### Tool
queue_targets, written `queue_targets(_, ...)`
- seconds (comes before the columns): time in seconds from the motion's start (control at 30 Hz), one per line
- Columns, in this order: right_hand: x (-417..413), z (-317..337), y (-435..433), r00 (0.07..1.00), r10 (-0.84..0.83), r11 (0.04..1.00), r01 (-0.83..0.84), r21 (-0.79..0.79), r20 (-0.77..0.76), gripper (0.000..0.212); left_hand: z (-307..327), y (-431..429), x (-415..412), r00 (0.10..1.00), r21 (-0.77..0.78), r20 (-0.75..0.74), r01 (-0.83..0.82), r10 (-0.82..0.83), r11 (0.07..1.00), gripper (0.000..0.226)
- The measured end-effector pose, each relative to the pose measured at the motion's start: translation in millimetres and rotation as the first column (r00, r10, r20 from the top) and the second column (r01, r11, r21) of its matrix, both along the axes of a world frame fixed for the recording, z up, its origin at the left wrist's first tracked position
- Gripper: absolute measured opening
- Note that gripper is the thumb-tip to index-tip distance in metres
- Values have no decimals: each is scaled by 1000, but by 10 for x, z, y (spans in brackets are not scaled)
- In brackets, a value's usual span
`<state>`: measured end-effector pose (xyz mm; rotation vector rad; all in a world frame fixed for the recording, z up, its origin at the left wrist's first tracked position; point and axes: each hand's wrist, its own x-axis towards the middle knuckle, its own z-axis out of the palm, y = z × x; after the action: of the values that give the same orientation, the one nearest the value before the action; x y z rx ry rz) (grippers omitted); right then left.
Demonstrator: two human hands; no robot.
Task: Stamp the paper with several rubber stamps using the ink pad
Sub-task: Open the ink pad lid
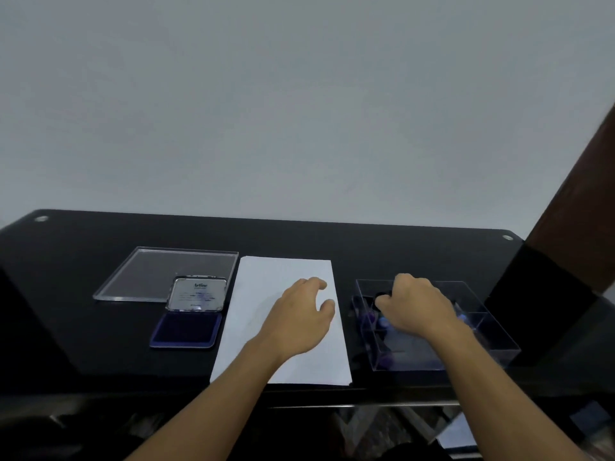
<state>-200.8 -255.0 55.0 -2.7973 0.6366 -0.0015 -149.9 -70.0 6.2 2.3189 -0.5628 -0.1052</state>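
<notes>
- Head view is showing a black worktop sitting against a plain grey wall, with a brown post leaning into the right edge.
- A white paper is lying flat in the middle of the worktop, its long side running away from the person.
- An ink pad is lying open just left of the paper, showing its dark blue face. Its lid is standing tilted up at the far side.
- A clear flat tray is lying behind the pad and to its left, and the lid is overlapping its near right corner.
- A clear box with dividers is sitting just right of the paper. Blurred dark and purple stamps are lying in its left compartments.
- The left hand is stretching palm-down over the right half of the paper, covering part of it. Its grip is slack, with fingers loosely bent and nothing in them; whether it is touching the sheet cannot be told.
- The right hand is reaching down into the box from above, knuckles up and fingers curling toward the left. It is hiding much of what is inside.
- A dark knob is showing at the right fingertips, but whether that grip is closing on it cannot be told.
</notes>
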Motion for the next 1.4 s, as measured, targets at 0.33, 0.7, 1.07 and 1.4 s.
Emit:
queue_targets(0.33, 440, -73, 887, 966, 223, 966, -236, 101, 129, 15, 0, 903, 281, 985, -22, 14, -171, 172, 985, 42)
queue_targets(0.7, 843, -248, 1743, 894, 387, 883, -430, 187, 224, 12, -129, 1740, 449, 950, -60, 41, -308, 310, 950, 21)
queue_targets(1.07, 1125, -426, 2391, 808, 561, 783, -589, 200, 180, 21, -573, 2433, 626, 909, 7, 84, -409, 407, 912, 46)
queue_targets(1.4, 1278, -556, 2751, 731, 680, 725, -683, 91, 58, 21, -931, 2603, 633, 919, 261, 154, -393, 364, 882, 52)
